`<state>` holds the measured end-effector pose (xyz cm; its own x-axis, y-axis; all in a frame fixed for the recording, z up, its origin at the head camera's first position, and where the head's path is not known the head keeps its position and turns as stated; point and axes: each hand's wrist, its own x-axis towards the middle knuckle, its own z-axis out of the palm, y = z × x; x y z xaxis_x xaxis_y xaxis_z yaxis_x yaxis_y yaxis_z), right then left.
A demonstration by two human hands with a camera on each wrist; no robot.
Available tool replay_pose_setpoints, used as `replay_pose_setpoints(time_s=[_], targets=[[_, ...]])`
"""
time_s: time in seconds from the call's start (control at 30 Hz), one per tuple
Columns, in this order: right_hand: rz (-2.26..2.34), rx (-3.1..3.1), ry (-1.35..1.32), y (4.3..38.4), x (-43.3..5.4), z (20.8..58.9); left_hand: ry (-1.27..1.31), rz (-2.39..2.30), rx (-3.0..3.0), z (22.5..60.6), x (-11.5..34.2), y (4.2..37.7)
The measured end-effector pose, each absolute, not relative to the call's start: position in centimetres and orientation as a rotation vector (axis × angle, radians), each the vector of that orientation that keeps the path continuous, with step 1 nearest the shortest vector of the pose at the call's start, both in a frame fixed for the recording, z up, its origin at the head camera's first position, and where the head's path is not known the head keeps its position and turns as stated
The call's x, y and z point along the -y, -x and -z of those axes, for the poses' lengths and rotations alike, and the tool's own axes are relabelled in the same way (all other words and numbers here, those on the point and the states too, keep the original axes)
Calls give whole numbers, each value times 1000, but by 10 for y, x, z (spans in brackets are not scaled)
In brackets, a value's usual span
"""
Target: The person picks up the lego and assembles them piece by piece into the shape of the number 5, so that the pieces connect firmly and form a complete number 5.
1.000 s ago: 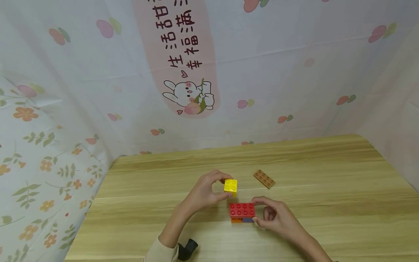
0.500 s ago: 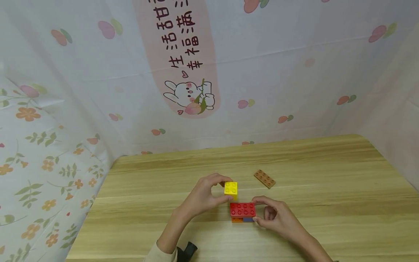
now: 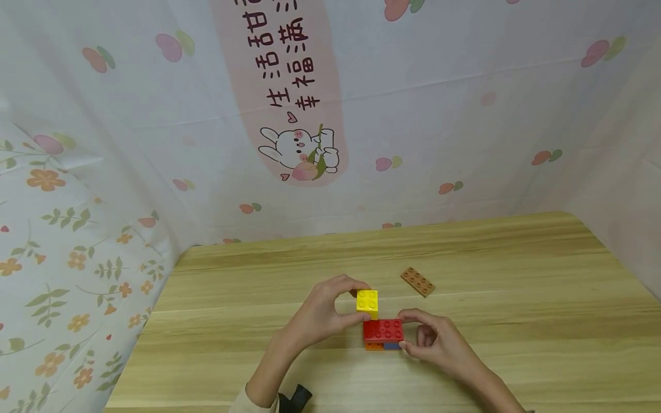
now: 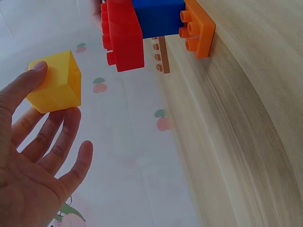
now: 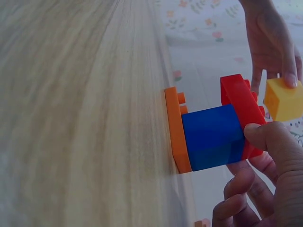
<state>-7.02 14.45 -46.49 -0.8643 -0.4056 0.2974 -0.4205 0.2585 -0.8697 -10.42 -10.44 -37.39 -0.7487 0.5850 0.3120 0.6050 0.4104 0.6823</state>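
A square yellow toy brick [image 3: 367, 303] is pinched between thumb and fingers of my left hand [image 3: 326, 310], above and behind the left end of a red brick [image 3: 383, 331]. That red brick tops a small stack. Under its right part is a blue brick [image 5: 213, 135], and an orange plate [image 4: 202, 28] forms the base on the table. In the left wrist view, a gap shows between yellow and red. My right hand [image 3: 439, 344] grips the right end of the red brick, thumb in front and fingers behind.
Behind the stack a flat brown plate [image 3: 418, 281] with studs lies on the wooden table [image 3: 206, 321]. A black object [image 3: 295, 398] sits by the left wrist. Patterned cloth [image 3: 439, 115] hangs behind the table and at its sides.
My left hand has brought the yellow brick nearer to me and slightly right, closer to the red brick. The right hand and the stack stay almost still.
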Motion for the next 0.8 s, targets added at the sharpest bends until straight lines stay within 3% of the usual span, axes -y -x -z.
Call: replay_pose_setpoints(time_s=[0.3,0.57,0.8], targets=[[-1685,2496,-799,69,-143,468,1098,1309,2626,376,104,100],[-1689,2485,-802,62,-137,438,1113,1335,2603,381,104,96],[-1702,2498,-797,62,-137,435,1109,1334,2589,386,106,93]])
